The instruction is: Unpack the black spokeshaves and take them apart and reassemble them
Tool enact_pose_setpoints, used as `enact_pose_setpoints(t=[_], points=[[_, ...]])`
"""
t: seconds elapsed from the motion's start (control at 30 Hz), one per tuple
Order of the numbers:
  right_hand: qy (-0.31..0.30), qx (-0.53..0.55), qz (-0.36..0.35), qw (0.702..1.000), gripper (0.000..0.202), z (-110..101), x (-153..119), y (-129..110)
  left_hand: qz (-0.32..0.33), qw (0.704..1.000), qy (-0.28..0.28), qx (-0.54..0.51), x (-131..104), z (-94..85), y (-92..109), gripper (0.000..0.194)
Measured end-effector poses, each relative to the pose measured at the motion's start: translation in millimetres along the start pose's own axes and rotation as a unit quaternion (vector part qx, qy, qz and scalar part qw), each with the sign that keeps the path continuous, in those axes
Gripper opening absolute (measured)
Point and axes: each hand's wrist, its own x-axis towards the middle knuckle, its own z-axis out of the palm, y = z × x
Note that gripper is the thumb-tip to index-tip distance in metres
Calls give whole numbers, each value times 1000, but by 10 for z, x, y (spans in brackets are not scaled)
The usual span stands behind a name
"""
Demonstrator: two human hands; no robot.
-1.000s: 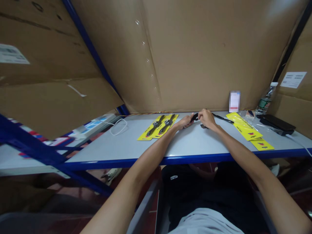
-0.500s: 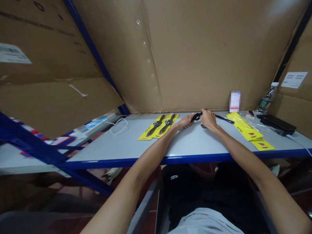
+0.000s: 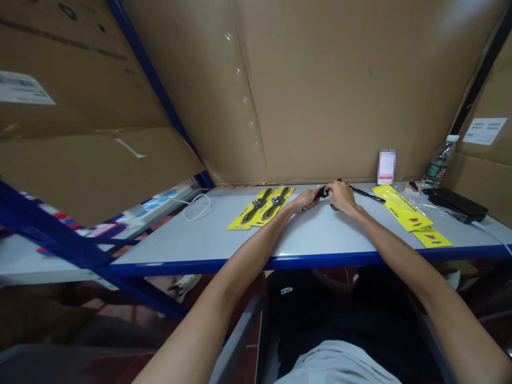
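Observation:
Near the back of the grey table (image 3: 192, 242), my left hand (image 3: 307, 199) is closed on a small black item (image 3: 322, 192). My right hand (image 3: 340, 195) is closed on the same item from the right, its fingers bent over it. Another dark piece lies partly hidden under my right hand. A long black tool (image 3: 370, 196) extends on the table to the right of that hand. Left of my hands, two yellow cards (image 3: 248, 212) lie side by side, each with a black tool on it. More yellow cards (image 3: 400, 207) overlap on the right.
A phone (image 3: 386, 167) leans upright against the cardboard at the back. A water bottle (image 3: 439, 162) and a black case (image 3: 456, 202) are at the right. A white cable (image 3: 197, 207) curls at the left, and cardboard walls surround the table.
The fingers of my right hand have shifted slightly left over the black item, closer to my left hand. My left hand has hardly moved.

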Motion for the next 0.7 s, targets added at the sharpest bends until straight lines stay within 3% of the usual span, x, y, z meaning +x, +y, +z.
enact_pose_setpoints(t=[0.27, 0.53, 0.7], points=[[-17, 18, -65, 998, 43, -4, -7, 21, -7, 1000, -4, -6, 11, -4, -11, 59], [-48, -13, -15, 999, 32, -11, -5, -1, -8, 1000, -1, -1, 7, -2, -4, 58], [-33, -32, 4, 999, 34, 0, 13, 15, -8, 1000, -4, 0, 2, -4, 5, 57]])
